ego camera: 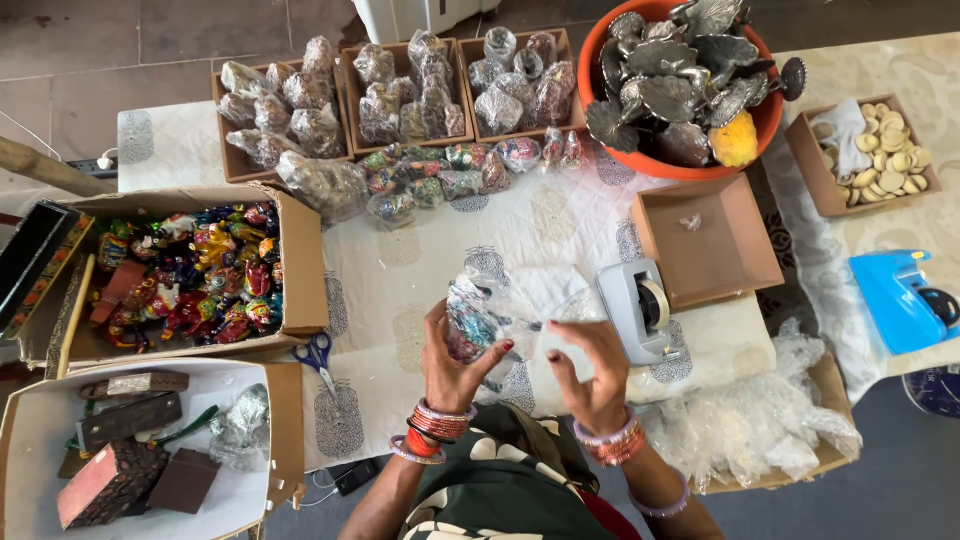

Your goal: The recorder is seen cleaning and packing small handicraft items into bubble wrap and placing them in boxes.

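Hands (pixel 525 365) w/ wrapped figurine (pixel 478 318), mid-table

wrapped item (pixel 478 322): I see clear, crinkled, glossy plastic film over bright paint, held in my left hand (pixel 452 368) at 6 o'clock
tablecloth (pixel 420 270): matt printed cloth
tape dispenser (pixel 637 310): smooth grey plastic, at 3 o'clock of my right hand (pixel 592 375)
leaf pieces (pixel 680 70): dull silvery metal, at 1 o'clock
tub (pixel 765 115): glossy orange plastic
boxes (pixel 300 262): matt brown cardboard
scissors (pixel 318 358): blue plastic handles
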